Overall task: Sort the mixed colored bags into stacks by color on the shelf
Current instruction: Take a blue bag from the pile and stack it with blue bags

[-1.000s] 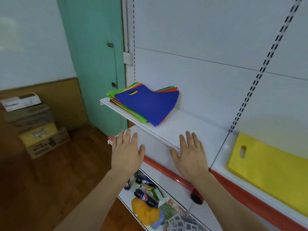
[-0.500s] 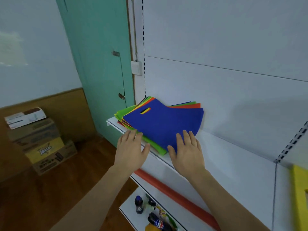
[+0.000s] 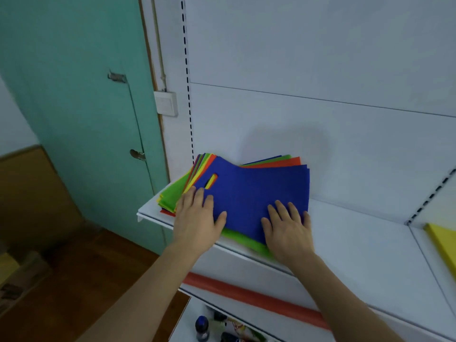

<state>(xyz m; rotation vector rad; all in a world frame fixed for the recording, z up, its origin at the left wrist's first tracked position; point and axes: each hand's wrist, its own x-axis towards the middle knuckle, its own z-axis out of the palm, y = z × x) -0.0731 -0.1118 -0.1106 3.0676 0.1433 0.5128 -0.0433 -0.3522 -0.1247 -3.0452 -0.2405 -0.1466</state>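
Both hands, the left hand (image 3: 197, 218) and right hand (image 3: 287, 228), lie flat and relaxed on the blue bag (image 3: 254, 193) topping the mixed pile (image 3: 172, 196) beneath them; light, floppy, best pinched by an edge.

The blue bag (image 3: 256, 193) on top shows a matt, finely textured, cloth-like weave. The white shelf (image 3: 357, 240) looks smooth and painted. The floor (image 3: 81, 272) is brown wood.

Dim, cool, even light; soft shadow on back panel (image 3: 283, 144) above the bags (image 3: 259, 193). No glare. Slight overall softness, floor (image 3: 61, 280) blurred. Wide-angle bending at edges.
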